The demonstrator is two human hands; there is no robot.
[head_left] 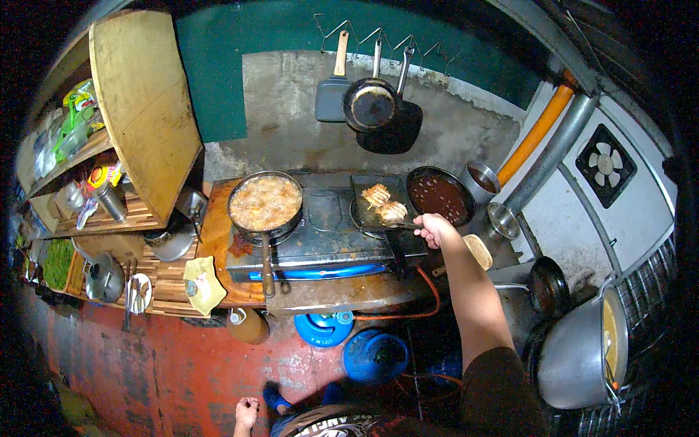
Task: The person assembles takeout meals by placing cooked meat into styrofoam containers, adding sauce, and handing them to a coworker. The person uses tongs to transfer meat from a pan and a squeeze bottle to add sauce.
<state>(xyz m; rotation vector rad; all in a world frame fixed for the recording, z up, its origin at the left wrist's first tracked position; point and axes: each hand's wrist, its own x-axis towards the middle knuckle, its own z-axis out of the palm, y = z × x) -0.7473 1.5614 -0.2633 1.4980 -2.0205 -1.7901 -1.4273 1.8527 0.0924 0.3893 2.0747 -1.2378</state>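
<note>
My right hand is closed round the handle of a slim dark metal utensil; its exact kind is hard to tell. The utensil's tip reaches the nearer of two browned pieces of food, which look like meat. Both pieces lie on a square black griddle pan on the right side of the stove. On the left burner, a frying pan holds bubbling, light-brown contents. My left hand hangs low at my side with its fingers curled in, and nothing shows in it.
Right of the griddle stand a pan of dark red-brown sauce and small metal pots. A yellow-green dish sits on the left counter. Pans hang on the wall. Blue gas cylinders stand below; a large pot is at right.
</note>
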